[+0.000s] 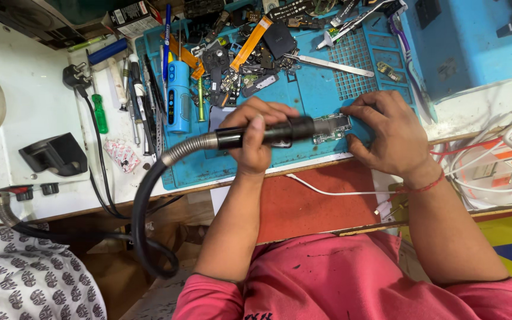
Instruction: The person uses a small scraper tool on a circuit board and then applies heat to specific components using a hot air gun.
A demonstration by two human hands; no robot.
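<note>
My left hand (255,137) grips the black handle of a hot-air wand (280,131), whose nozzle points right at a small green circuit board (333,127) lying on the blue work mat (309,89). A ribbed metal and black hose (149,195) runs from the wand down and left below the bench. My right hand (386,133) rests on the mat with its fingertips pressed on the right end of the circuit board, holding it down. A red thread is tied around that wrist.
Phone parts, flex cables, tweezers (327,63) and a blue cylinder tool (178,95) litter the mat's far half. Screwdrivers (99,112) and a black plug (73,76) lie to the left. A blue box (469,41) stands far right, white cables (493,172) beside it. The bench edge runs below my hands.
</note>
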